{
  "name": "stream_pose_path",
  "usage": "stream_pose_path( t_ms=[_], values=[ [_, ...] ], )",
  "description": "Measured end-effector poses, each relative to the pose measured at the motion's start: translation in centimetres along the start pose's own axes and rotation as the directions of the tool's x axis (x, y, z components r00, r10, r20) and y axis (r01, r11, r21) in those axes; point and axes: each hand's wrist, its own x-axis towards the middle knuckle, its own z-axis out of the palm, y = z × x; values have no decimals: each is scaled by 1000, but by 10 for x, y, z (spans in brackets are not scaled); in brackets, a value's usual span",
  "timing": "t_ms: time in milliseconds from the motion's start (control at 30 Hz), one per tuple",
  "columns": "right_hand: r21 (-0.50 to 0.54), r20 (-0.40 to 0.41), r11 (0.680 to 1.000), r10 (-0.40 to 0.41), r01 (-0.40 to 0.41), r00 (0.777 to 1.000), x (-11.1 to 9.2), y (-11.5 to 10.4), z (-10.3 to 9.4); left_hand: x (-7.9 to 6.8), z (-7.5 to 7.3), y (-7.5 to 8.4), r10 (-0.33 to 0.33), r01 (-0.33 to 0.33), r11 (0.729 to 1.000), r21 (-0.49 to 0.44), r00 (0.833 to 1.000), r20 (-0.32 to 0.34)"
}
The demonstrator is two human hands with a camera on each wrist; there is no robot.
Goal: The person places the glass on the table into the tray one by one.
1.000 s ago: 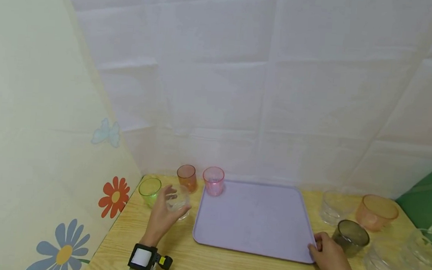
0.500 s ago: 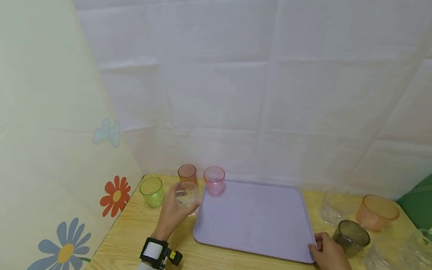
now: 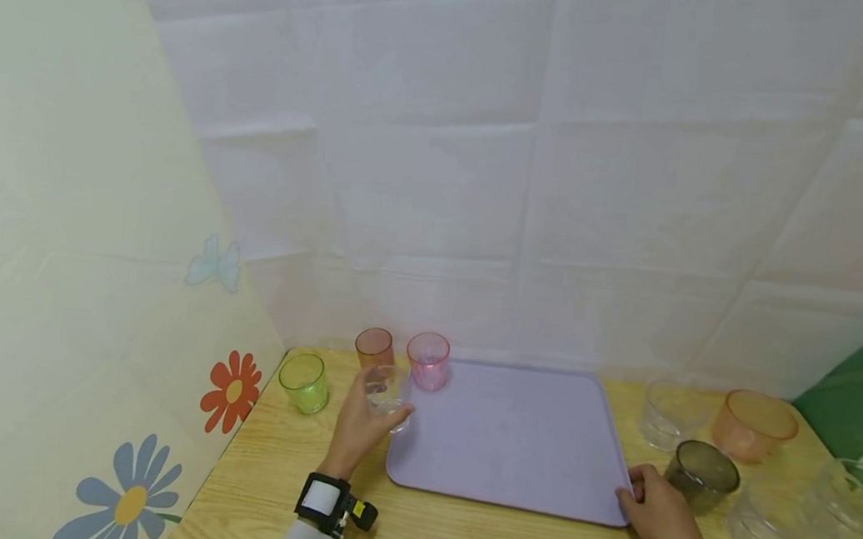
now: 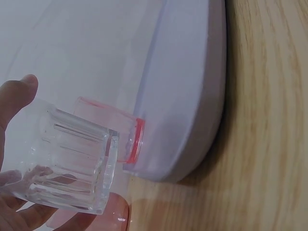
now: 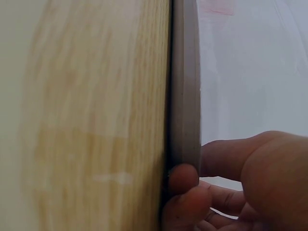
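My left hand grips a clear, ribbed glass with the thumb on one side and the fingers on the other. In the head view that glass overlaps the left edge of a lilac tray. A pink glass stands on the tray's far left corner. Behind my left hand is a reddish-brown glass, partly hidden. My right hand pinches the tray's near right corner, thumb on top and fingertips at its underside edge.
A green glass stands at the left by the wall. Right of the tray are a dark grey glass, an orange bowl, a clear glass and more clear glassware. A white sheet hangs behind the table.
My left hand has carried the clear glass rightward, from beside the green glass to the tray's left edge. My right hand has stayed at the tray's corner.
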Motion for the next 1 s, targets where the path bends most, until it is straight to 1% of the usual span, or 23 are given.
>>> stream_pose_path(
  t_ms=[200, 367, 600, 700, 1000],
  values=[
    [-9, 3, 1000, 5, -5, 1000, -1, 0, -1, 1, 11, 2, -15, 15, 1000, 15, 1000, 21],
    [-9, 13, 1000, 10, -10, 1000, -1, -1, -1, 0, 19, 5, -43, 40, 998, 50, 998, 48],
    [-16, -15, 1000, -8, 8, 1000, -1, -1, 0, 1, 31, 4, 1, -5, 998, 56, 997, 82],
    [-17, -25, 1000, -13, 12, 1000, -1, -2, 0, 1, 36, 2, 0, -5, 999, 54, 996, 92],
    [-8, -13, 1000, 1, -1, 1000, -1, -2, 0, 1, 44, -1, -7, -2, 997, 79, 994, 109]
  ],
)
